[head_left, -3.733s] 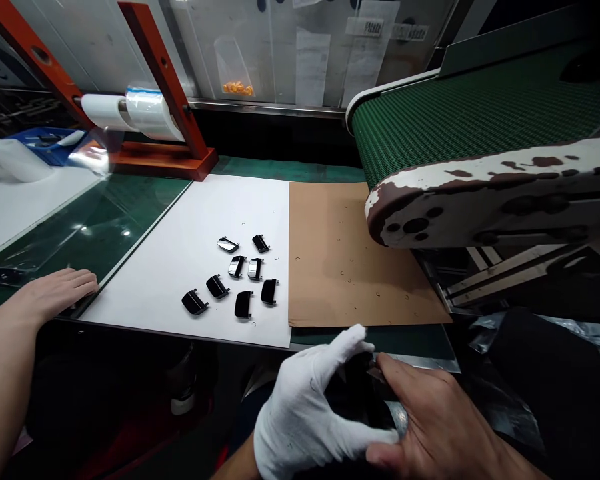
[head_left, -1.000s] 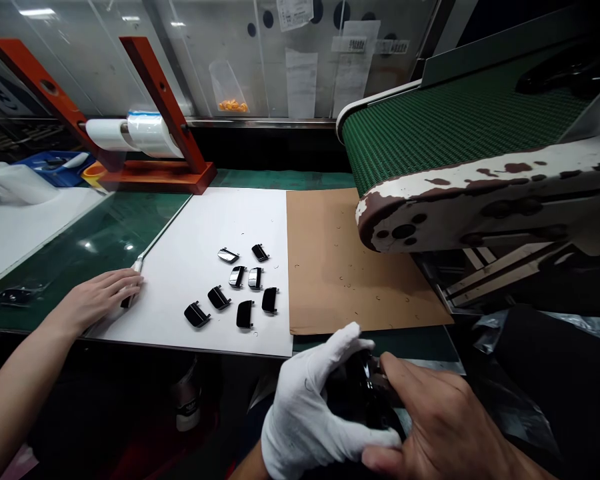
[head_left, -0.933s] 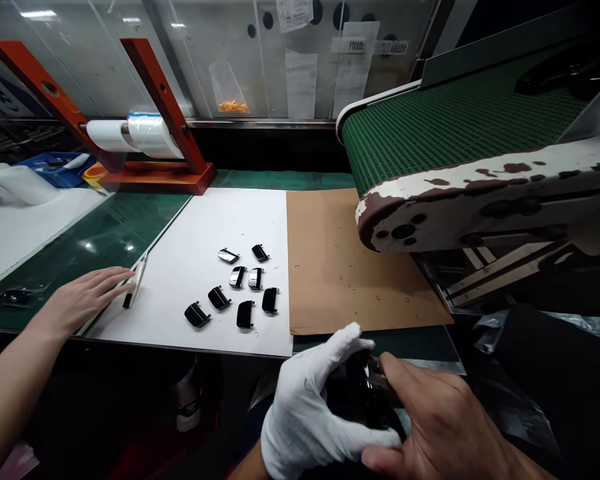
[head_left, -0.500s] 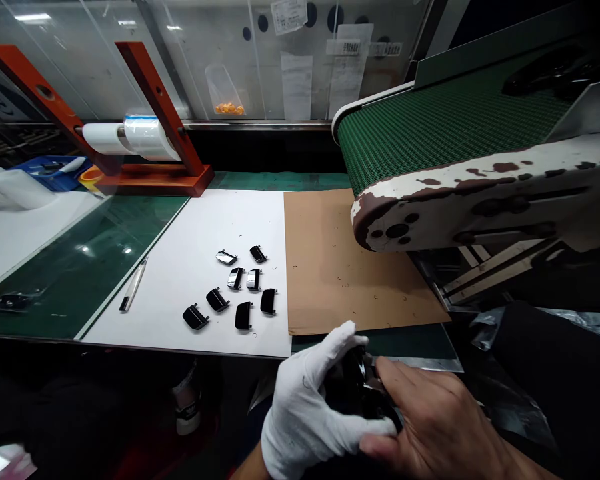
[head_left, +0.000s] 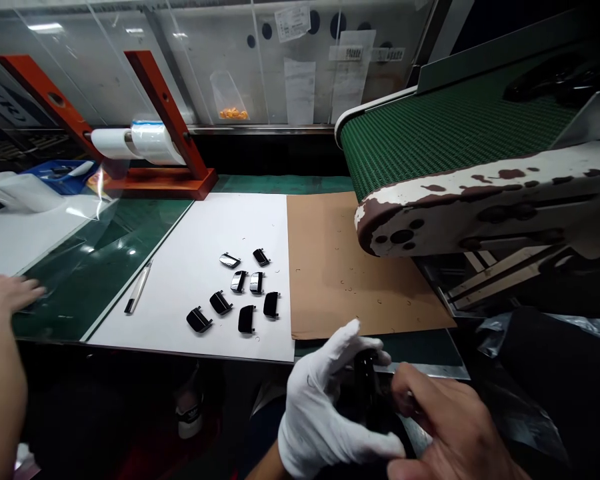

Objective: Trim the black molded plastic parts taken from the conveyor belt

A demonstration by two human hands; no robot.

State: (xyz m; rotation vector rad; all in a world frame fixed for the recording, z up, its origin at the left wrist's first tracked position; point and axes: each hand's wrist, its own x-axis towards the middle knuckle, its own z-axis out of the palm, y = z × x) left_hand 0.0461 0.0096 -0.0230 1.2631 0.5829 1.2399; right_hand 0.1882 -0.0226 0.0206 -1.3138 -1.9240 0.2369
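Observation:
My left hand (head_left: 325, 407), in a white glove, curls around a small glossy black plastic part (head_left: 367, 393) just below the table's front edge. My bare right hand (head_left: 445, 433) pinches the same part from the right, its fingertips pressed against it. Several similar black parts (head_left: 237, 290) lie scattered on a white sheet (head_left: 200, 233) in front of me. A pen (head_left: 137, 288) lies at that sheet's left edge.
A brown cardboard sheet (head_left: 340, 267) lies right of the white one, under the end of a green conveyor belt (head_left: 445, 133). An orange stand holds a film roll (head_left: 140, 141) at the back left. Another person's hand (head_left: 5, 293) rests on the green table at far left.
The other person's hand left a pen beside the white sheet and pulled back to the far left. My hands turned the black part upright between them.

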